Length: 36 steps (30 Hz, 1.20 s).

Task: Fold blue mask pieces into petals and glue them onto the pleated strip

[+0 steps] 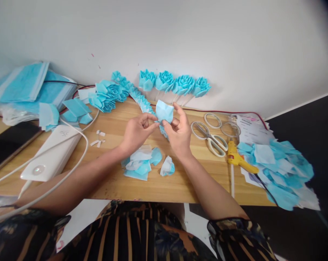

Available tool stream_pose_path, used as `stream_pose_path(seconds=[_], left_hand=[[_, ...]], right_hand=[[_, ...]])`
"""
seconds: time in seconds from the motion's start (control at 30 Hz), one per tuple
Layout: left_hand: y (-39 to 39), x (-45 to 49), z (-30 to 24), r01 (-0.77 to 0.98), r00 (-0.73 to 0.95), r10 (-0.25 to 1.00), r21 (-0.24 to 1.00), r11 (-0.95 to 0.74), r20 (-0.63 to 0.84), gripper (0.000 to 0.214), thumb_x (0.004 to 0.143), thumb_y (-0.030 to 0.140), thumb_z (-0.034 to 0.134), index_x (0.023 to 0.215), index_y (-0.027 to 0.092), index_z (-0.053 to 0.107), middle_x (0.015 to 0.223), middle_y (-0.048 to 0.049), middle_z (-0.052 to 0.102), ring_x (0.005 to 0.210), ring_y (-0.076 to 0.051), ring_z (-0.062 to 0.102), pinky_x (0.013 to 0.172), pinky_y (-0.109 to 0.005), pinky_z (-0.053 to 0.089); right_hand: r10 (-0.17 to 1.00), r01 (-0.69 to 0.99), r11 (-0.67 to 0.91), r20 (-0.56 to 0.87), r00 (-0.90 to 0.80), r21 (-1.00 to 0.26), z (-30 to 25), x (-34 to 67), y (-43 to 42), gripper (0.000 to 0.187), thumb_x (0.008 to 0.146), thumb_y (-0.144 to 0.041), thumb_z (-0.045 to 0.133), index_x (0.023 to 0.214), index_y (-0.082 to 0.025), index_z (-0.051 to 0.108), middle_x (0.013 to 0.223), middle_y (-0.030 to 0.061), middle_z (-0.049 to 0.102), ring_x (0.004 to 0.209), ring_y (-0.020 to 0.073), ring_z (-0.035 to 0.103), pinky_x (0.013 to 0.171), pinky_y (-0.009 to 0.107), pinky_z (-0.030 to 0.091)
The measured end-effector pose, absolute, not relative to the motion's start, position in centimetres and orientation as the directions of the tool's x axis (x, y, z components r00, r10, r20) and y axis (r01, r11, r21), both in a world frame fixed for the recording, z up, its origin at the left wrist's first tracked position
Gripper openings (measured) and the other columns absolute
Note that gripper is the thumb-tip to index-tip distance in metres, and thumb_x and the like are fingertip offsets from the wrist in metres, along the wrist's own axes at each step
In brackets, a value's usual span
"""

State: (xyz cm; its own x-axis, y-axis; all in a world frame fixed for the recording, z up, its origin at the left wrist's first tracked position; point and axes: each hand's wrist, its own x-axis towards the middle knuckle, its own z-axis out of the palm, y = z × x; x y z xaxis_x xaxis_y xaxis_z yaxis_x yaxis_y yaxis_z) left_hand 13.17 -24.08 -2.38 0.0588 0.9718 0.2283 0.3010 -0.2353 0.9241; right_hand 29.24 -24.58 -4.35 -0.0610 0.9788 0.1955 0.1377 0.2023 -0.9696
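Both hands meet above the middle of the wooden table [115, 181]. My left hand [138, 132] is closed, its fingers pinching the lower left edge of a light blue folded paper petal [164, 111]. My right hand [179, 132] pinches the same petal from the right, thumb and forefinger closed on it. Just below the hands lies a small heap of cut blue and white paper pieces [142, 162], with one folded piece [167, 166] beside it.
Finished blue paper flowers [175, 82] lean against the wall, more flowers [106, 95] to their left. White scissors [211, 137], a yellow glue gun [238, 157], tape rings, paper scraps [283, 170] lie right. A white power bank [54, 154] with cables and blue sheets [25, 87] lie left.
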Motion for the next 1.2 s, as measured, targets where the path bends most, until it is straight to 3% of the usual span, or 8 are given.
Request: stream_pose_path(seconds=[0.1,0.3,0.6,0.73,0.93,1.2], left_hand=[[-24.0,13.2,-2.3,0.297,0.058,0.974,0.927,-0.228,0.221,0.013,0.082,0.032,0.073,0.085,0.020,0.069,0.052,0.0092,0.034,0.050,-0.011,0.031,0.053,-0.028,0.023],[-24.0,13.1,-2.5,0.311,0.036,0.974,0.924,-0.224,0.224,0.011,0.082,0.030,0.070,0.081,0.019,0.067,0.052,0.0087,0.036,0.050,-0.011,0.033,0.054,-0.027,0.023],[-23.7,13.1,-3.1,0.278,0.019,0.978,0.938,-0.207,0.210,0.011,0.082,0.027,0.063,0.078,0.018,0.067,0.053,0.0073,0.039,0.052,-0.010,0.035,0.054,-0.026,0.025],[-23.5,13.1,-3.1,0.163,0.019,0.990,0.976,-0.143,0.142,0.013,0.081,0.030,0.066,0.078,0.018,0.066,0.055,0.0063,0.041,0.052,-0.010,0.035,0.050,-0.025,0.025],[-23.3,13.1,-2.7,-0.153,0.082,0.995,0.986,0.060,-0.048,0.014,0.076,0.029,0.070,0.079,0.017,0.064,0.059,0.0058,0.048,0.047,-0.007,0.033,0.045,-0.022,0.030],[-23.3,12.9,-2.8,-0.272,0.175,0.980,0.952,0.140,-0.094,0.015,0.074,0.027,0.072,0.082,0.019,0.062,0.053,0.0095,0.034,0.047,-0.008,0.028,0.045,-0.021,0.030]], right_hand=[[0.961,0.179,0.260,0.273,0.049,-0.949,-4.4,29.0,-24.7,0.069,0.094,-0.037,0.064,0.156,-0.033,0.035,0.113,0.0081,0.074,0.104,0.0258,0.070,0.085,0.042,0.062],[0.946,0.234,0.294,0.317,0.066,-0.927,-4.5,28.8,-25.0,0.062,0.091,-0.034,0.068,0.149,-0.032,0.047,0.101,0.0053,0.078,0.094,0.0242,0.072,0.085,0.043,0.062],[0.947,0.222,0.280,0.306,0.094,-0.934,-4.4,28.7,-24.8,0.058,0.087,-0.031,0.069,0.143,-0.032,0.053,0.095,0.0019,0.079,0.087,0.0211,0.073,0.084,0.039,0.060],[0.971,0.131,0.204,0.218,0.099,-0.970,-4.4,28.9,-24.4,0.062,0.086,-0.036,0.069,0.145,-0.031,0.050,0.091,0.0000,0.077,0.079,0.0179,0.071,0.075,0.034,0.058],[0.989,0.004,0.107,0.106,0.105,-0.994,-4.5,29.2,-23.8,0.066,0.083,-0.041,0.072,0.143,-0.029,0.049,0.098,0.0015,0.078,0.076,0.0171,0.070,0.066,0.030,0.057],[0.992,-0.014,0.084,0.082,0.097,-0.996,-4.5,29.2,-23.6,0.070,0.081,-0.041,0.072,0.146,-0.030,0.047,0.101,0.0022,0.078,0.079,0.0184,0.071,0.068,0.032,0.058]])
